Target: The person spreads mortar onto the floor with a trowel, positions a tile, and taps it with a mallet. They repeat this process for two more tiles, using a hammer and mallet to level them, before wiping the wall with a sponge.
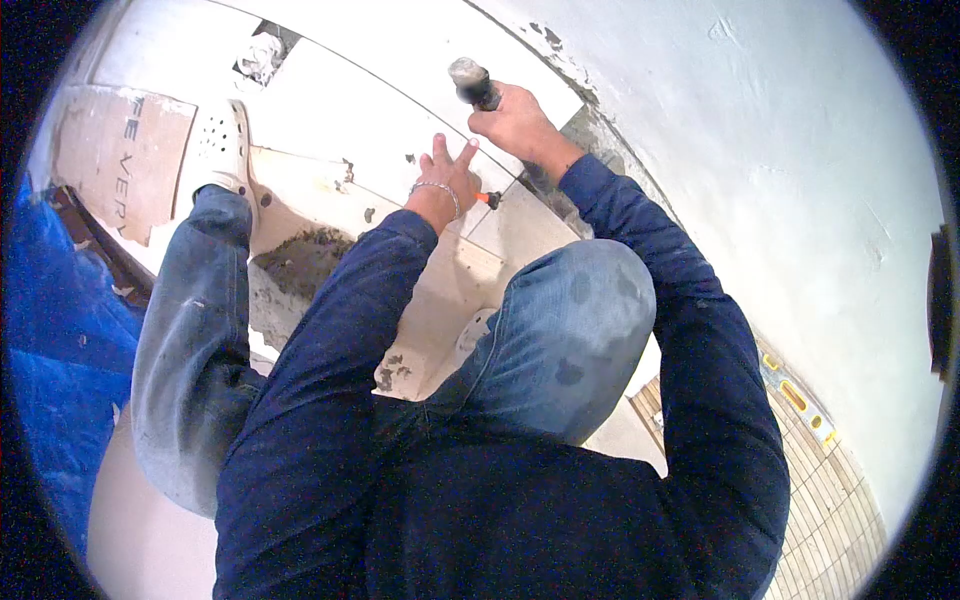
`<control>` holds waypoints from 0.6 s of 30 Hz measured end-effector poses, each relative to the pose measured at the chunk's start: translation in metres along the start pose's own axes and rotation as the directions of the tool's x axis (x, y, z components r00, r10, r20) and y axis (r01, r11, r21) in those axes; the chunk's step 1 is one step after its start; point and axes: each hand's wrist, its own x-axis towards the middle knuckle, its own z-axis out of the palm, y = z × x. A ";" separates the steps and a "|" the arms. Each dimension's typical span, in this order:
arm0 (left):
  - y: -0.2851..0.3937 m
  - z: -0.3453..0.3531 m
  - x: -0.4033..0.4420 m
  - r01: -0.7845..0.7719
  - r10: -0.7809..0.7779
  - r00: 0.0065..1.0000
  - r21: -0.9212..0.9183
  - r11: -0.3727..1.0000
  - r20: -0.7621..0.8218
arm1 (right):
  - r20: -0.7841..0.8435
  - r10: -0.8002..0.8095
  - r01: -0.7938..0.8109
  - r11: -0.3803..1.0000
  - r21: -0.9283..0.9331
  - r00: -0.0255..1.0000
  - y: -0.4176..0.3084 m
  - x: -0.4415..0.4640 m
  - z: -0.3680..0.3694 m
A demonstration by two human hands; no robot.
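Note:
My right hand (518, 122) is closed around a mallet (472, 82), whose dusty grey and black end points up and left over the white floor tiles (370, 90). Fingers spread, my left hand (447, 185) rests on or just above the tile surface, with a bracelet at its wrist. Beside that wrist lies a small orange and black object (489, 199); its kind is unclear. A dark joint between tiles runs between my two hands. Grey mortar shows in a gap (570, 195) near my right forearm.
A wall (780, 170) rises along the right. A spirit level (797, 398) lies by it on wood-look strips. Cardboard (125, 160) and a blue tarp (65, 370) are at left. A mortar patch (300, 262) and crumbs dot the floor near my clog (222, 145). Crumpled white material (262, 55) fills a cutout.

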 end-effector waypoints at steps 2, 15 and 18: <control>0.002 -0.007 -0.001 0.005 -0.005 1.000 0.004 1.000 -0.001 | 0.008 -0.007 0.007 1.000 -0.014 1.000 -0.002 0.002 -0.002; 0.013 -0.047 -0.028 -0.144 0.142 0.989 0.114 0.983 0.032 | 0.037 0.055 -0.052 0.995 -0.079 0.998 -0.012 0.003 -0.006; 0.011 -0.043 -0.027 -0.153 0.154 0.988 0.106 0.982 0.003 | 0.047 0.063 -0.057 0.992 -0.115 0.997 -0.011 0.009 -0.002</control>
